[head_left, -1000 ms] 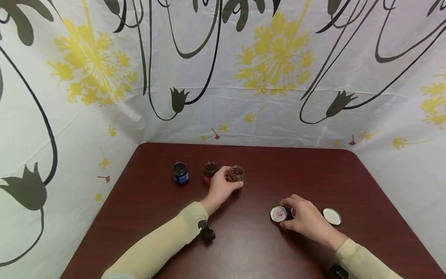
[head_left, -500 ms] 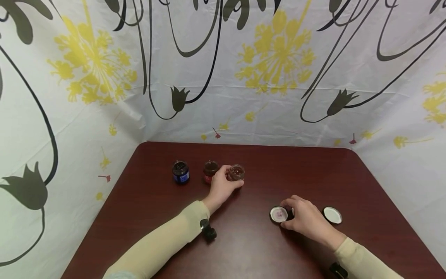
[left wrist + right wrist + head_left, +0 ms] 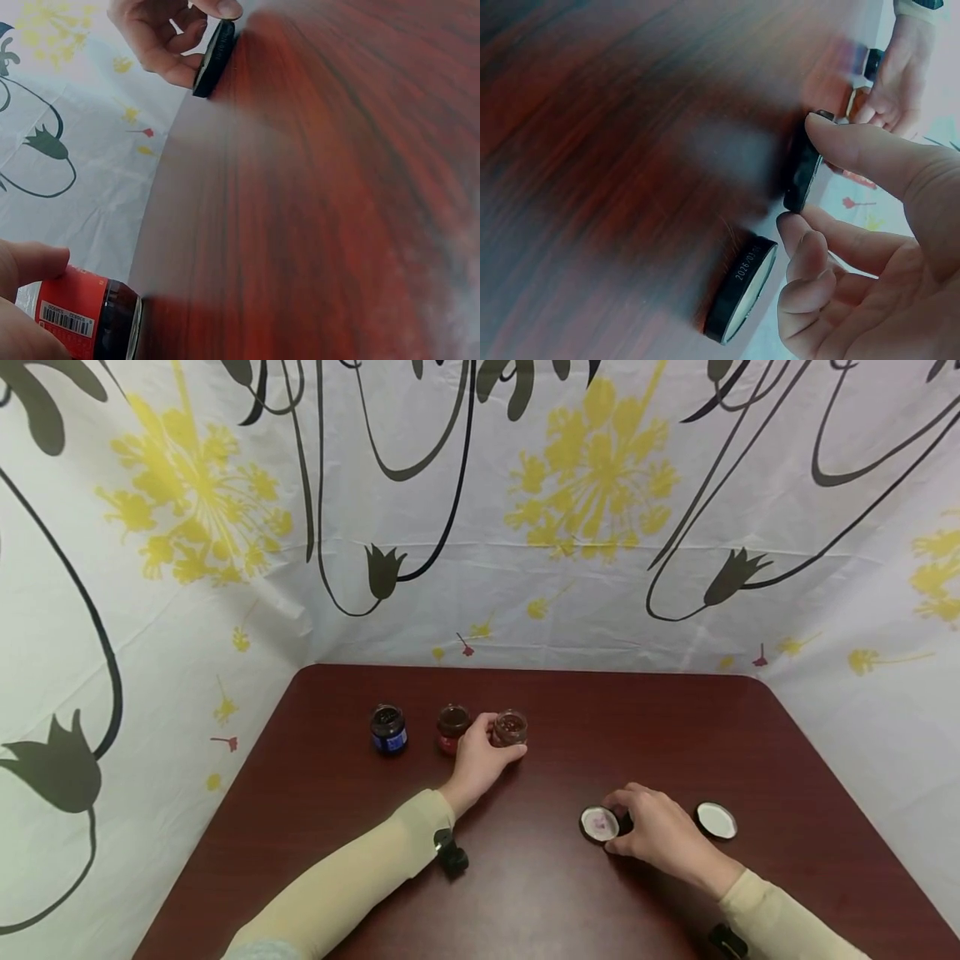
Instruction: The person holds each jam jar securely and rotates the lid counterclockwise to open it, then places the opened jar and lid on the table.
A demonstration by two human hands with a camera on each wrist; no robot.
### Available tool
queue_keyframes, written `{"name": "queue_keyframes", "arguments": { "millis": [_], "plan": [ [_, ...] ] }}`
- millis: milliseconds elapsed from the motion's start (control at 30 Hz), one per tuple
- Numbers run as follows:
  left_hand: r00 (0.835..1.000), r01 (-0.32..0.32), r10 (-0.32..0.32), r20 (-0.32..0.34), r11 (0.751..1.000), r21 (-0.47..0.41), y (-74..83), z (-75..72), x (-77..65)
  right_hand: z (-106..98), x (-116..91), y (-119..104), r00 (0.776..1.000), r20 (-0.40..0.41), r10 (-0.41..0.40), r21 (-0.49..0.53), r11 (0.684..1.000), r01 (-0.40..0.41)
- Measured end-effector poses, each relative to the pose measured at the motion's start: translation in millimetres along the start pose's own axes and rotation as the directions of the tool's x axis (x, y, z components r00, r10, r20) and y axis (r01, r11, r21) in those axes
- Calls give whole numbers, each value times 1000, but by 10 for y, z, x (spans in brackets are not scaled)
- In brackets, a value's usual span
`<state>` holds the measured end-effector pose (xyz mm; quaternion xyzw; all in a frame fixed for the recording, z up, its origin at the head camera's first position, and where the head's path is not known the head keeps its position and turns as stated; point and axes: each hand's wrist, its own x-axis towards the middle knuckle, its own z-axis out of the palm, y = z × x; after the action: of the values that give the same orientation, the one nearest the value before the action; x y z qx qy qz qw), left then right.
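With its fingers and thumb around the side, my left hand [image 3: 477, 760] grips a small lidless glass jar [image 3: 512, 727] on the table. Its red label with a barcode shows in the left wrist view. A second open jar with a red label [image 3: 451, 742] stands directly left of that hand. Further left is an open dark jar with a blue label [image 3: 390, 741]. Between thumb and fingers, my right hand [image 3: 658, 833] pinches the rim of a black jar lid [image 3: 600, 824], white inside facing up. Another lid [image 3: 716, 821] lies inside-up right of this hand; its dated edge shows in the right wrist view.
The dark red-brown table [image 3: 555, 893] has rounded far corners. A white cloth [image 3: 555, 610] with grey and yellow plant prints hangs behind it and at both sides. A black camera [image 3: 452, 854] is strapped to the left wrist.
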<state>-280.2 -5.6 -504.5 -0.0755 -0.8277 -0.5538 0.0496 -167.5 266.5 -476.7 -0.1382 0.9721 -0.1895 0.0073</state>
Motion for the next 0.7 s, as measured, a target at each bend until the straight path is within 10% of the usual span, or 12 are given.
{"name": "queue_keyframes", "arguments": {
  "millis": [433,700],
  "plan": [
    [999,-52,52,6,998,43,-30,4,-45,15,9,-26,1000,-9,-7,-37,999,7],
    [997,13,-20,72,995,97,-9,-10,-140,25,-3,-40,1000,-9,-9,-61,998,9]
  ]
}}
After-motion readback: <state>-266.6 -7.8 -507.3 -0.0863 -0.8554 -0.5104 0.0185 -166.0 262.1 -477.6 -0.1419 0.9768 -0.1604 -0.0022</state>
